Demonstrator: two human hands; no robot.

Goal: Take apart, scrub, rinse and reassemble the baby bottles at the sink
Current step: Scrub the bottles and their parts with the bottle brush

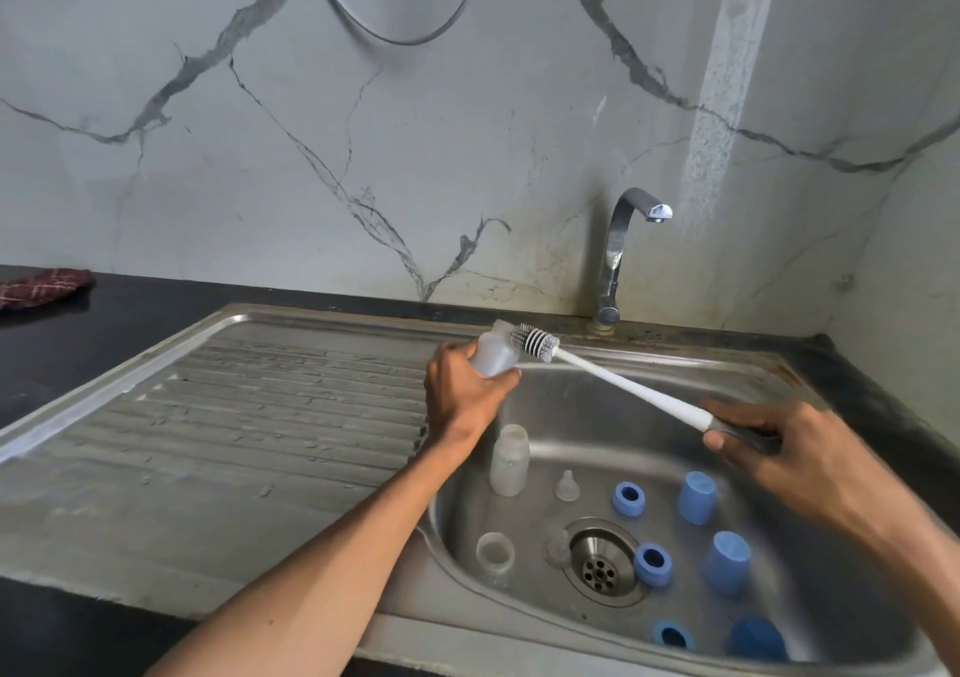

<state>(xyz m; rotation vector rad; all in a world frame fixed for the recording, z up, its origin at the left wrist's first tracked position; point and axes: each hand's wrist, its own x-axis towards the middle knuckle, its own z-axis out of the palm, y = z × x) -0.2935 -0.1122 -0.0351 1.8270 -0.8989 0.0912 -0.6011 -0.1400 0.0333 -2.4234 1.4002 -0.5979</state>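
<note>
I hold a clear bottle (493,354) in my left hand (465,390), fingers wrapped round it, above the sink (597,406) basin's 10 o'clock rim. My right hand (779,442) grips the brush (613,380) handle at 3 o'clock; its bristles touch the bottle's mouth. Blue collars and caps lie by the drain (602,562).

Three clear bottles (496,351), two teats (567,486), three blue rings (628,498), three blue caps (697,497), one brush (597,372).
</note>
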